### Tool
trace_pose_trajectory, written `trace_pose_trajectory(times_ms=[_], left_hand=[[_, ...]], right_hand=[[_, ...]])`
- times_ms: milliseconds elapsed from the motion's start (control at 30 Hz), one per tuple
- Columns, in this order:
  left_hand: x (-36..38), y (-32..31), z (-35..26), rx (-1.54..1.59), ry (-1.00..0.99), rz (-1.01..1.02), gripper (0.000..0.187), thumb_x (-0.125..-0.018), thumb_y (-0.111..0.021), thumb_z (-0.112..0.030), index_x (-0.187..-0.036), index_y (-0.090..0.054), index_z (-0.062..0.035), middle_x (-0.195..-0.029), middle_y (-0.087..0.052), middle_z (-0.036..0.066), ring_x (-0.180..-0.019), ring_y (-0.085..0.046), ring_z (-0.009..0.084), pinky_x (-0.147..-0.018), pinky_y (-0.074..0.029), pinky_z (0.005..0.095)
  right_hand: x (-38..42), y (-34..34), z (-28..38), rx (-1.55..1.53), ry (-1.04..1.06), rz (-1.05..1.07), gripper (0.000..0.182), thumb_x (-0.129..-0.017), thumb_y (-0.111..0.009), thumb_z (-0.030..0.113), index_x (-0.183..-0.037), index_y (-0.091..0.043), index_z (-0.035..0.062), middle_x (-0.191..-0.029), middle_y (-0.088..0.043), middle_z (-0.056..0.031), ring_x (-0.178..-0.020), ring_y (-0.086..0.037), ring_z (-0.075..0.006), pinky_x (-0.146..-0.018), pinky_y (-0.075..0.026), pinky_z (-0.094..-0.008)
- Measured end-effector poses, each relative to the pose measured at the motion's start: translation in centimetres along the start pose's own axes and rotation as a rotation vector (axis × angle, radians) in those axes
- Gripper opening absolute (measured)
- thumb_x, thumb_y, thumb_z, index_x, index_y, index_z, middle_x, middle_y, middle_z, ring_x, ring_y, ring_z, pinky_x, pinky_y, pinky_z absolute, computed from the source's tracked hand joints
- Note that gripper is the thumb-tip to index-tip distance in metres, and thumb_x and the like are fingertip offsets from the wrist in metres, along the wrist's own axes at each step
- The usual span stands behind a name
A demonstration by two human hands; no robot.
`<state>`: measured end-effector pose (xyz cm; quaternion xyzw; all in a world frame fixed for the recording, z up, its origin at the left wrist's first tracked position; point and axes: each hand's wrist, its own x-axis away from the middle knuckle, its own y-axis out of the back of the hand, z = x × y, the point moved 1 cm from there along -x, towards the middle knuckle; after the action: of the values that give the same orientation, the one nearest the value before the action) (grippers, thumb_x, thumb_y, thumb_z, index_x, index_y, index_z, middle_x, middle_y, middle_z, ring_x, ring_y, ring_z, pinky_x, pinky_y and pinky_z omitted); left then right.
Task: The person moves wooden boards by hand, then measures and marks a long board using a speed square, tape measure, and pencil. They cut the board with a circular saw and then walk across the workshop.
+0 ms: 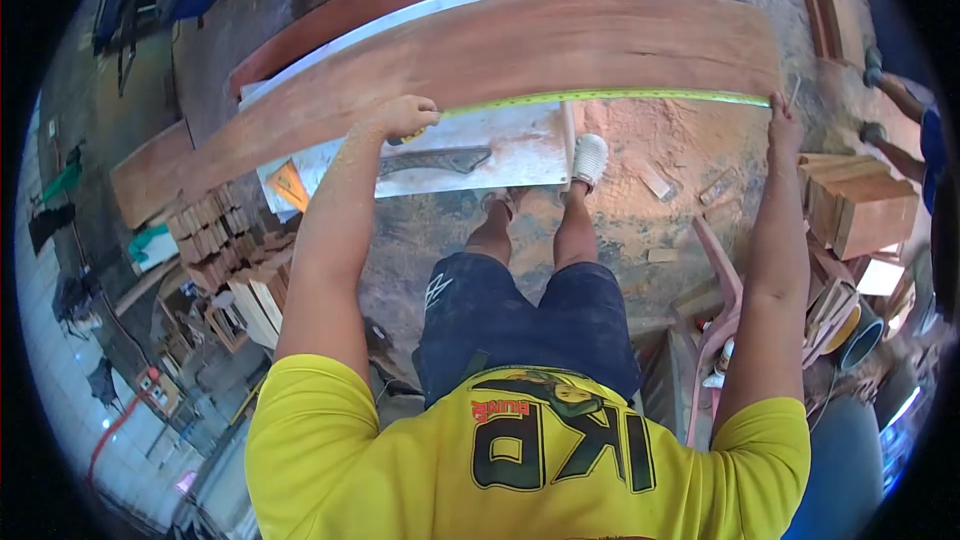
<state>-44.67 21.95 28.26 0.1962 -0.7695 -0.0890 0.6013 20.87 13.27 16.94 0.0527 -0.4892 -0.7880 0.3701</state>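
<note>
A long reddish-brown board (600, 40) lies across the view over a white-topped surface (540, 155). Along its near edge runs a yellow tape measure (600, 95), pulled out. My left hand (405, 118) is closed around the tape's case at the left end of the visible strip. At the board's right end my right hand (784, 125) pinches the tape's end, and a thin pencil-like stick points up from the fingers. A dark, flat curved piece (435, 160) rests on the white surface below my left hand, with an orange triangular piece (290, 186) further left.
Stacked wood pieces stand at the left (215, 230) and right (860, 205). Another red-brown board (400, 0) lies behind. Sawdust and offcuts cover the floor near my feet. A curved wooden piece (720, 280) leans at the right. Another person's legs (900, 98) show at the far right.
</note>
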Motion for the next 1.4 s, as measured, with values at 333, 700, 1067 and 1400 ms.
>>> trace_pose_trajectory(times_ms=[333, 700, 1067, 1400], left_hand=[[0.6, 1.6, 9.4, -0.177, 0.13, -0.129, 0.037, -0.089, -0.055, -0.041, -0.097, -0.069, -0.0082, -0.09, -0.068, 0.013, -0.085, -0.063, 0.0239, -0.075, -0.048, 0.039], [2.4, 1.4, 10.9, -0.295, 0.198, -0.288, 0.037, -0.09, -0.053, -0.042, -0.105, -0.069, -0.0122, -0.11, -0.066, 0.012, -0.104, -0.062, 0.0291, -0.087, -0.047, 0.0441], [1.1, 1.7, 12.7, -0.355, 0.095, -0.271, 0.037, -0.091, -0.052, -0.041, -0.1, -0.07, -0.0106, -0.108, -0.067, 0.014, -0.101, -0.062, 0.03, -0.086, -0.048, 0.0435], [1.3, 2.1, 12.6, -0.288, 0.087, -0.243, 0.034, -0.089, -0.054, -0.039, -0.093, -0.071, -0.0088, -0.099, -0.068, 0.016, -0.095, -0.064, 0.0305, -0.083, -0.048, 0.0432]], right_hand=[[15.0, -2.4, 4.2, -0.839, -0.016, -0.246, 0.04, -0.091, -0.043, 0.032, -0.106, -0.064, 0.0016, -0.08, -0.058, -0.0039, -0.069, -0.055, -0.0165, -0.064, -0.046, -0.0299], [36.5, -11.6, 21.4, -0.739, 0.051, 0.578, 0.037, -0.095, -0.049, 0.031, -0.094, -0.067, -0.0011, -0.07, -0.062, -0.0048, -0.063, -0.057, -0.0109, -0.056, -0.044, -0.0242], [32.7, -22.5, 27.1, -0.472, 0.502, 0.95, 0.02, -0.084, -0.059, 0.014, -0.096, -0.064, -0.0008, -0.087, -0.068, -0.0072, -0.079, -0.064, -0.0137, -0.07, -0.051, -0.0271], [30.6, -22.2, 27.5, -0.131, 0.735, 0.875, 0.015, -0.075, -0.066, 0.013, -0.082, -0.062, 0.0006, -0.072, -0.063, -0.0069, -0.067, -0.058, -0.0122, -0.06, -0.047, -0.028]])
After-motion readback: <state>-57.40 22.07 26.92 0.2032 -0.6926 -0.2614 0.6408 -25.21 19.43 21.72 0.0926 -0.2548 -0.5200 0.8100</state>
